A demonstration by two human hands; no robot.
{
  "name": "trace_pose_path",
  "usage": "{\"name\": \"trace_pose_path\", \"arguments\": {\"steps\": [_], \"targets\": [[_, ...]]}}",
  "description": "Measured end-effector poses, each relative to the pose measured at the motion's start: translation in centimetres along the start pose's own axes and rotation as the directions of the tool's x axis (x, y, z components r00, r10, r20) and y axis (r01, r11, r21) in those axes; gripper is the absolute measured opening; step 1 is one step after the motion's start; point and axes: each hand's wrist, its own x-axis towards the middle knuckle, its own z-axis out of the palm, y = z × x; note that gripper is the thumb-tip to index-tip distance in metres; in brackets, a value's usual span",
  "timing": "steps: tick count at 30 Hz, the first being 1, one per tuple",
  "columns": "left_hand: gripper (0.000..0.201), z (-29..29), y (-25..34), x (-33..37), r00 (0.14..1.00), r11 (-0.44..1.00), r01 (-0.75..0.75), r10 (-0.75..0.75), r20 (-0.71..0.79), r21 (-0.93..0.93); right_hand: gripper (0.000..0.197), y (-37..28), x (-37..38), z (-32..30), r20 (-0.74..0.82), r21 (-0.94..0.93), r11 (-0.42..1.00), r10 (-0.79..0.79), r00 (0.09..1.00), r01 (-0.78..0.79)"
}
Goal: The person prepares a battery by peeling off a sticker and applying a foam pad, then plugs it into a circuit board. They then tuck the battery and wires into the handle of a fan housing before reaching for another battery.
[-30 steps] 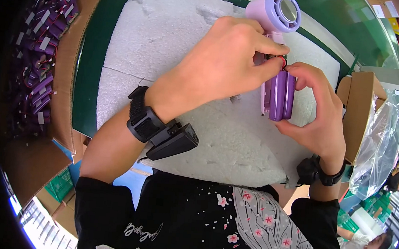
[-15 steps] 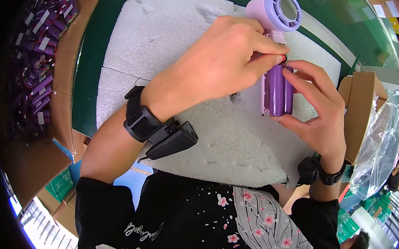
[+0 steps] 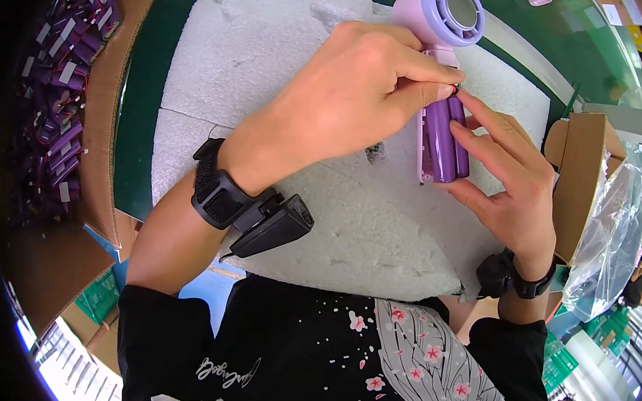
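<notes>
A lilac handheld fan (image 3: 427, 14) lies on a white foam sheet, its round head at the far end and its handle toward me. In the open handle sits a purple battery pack (image 3: 440, 143) of side-by-side cylindrical cells. My left hand (image 3: 356, 90) reaches over from the left, thumb and index finger pinching short red and black wires (image 3: 455, 90) at the pack's top end. My right hand (image 3: 517, 178) grips the pack from the right, thumb at its lower end, fingers along its side, index fingertip beside the wires. The exact wire ends are hidden by the fingertips.
A cardboard box (image 3: 109, 108) of many wired purple battery packs stands on the left. The foam sheet (image 3: 250, 52) covers much of the green table. At right is another open carton (image 3: 579, 183) with clear plastic film (image 3: 612, 238). Other people sit farther right.
My right index finger has moved up to the wires by my left fingertips. The battery pack now tilts slightly, its top end shifted left. The left hand keeps its pinch.
</notes>
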Motion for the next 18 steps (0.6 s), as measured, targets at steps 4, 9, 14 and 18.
{"name": "trace_pose_path", "arguments": {"steps": [4, 9, 14, 18], "targets": [[0.020, 0.1, 0.1, 0.0, 1.000, 1.000, 0.016, -0.016, 0.002, 0.007, 0.051, -0.3, -0.1, 0.1, -0.001, 0.011, 0.998, 0.061, 0.998, -0.061], [0.021, -0.1, 0.4, -0.1, 0.998, 0.998, 0.062, -0.063, -0.022, -0.016, 0.050, 0.1, 0.0, 0.2, -0.004, 0.001, 0.999, 0.053, 0.999, -0.053], [0.026, -0.5, 1.1, 0.0, 0.978, 0.979, 0.202, -0.200, 0.054, -0.036, 0.049, 0.7, 0.1, 0.4, -0.045, -0.029, 1.000, 0.003, 0.999, -0.004], [0.036, -0.8, 1.1, 0.1, 0.969, 0.972, 0.227, -0.219, 0.111, -0.066, 0.049, 1.3, 0.0, 0.2, -0.037, 0.024, 0.999, 0.037, 0.999, -0.036]]}}
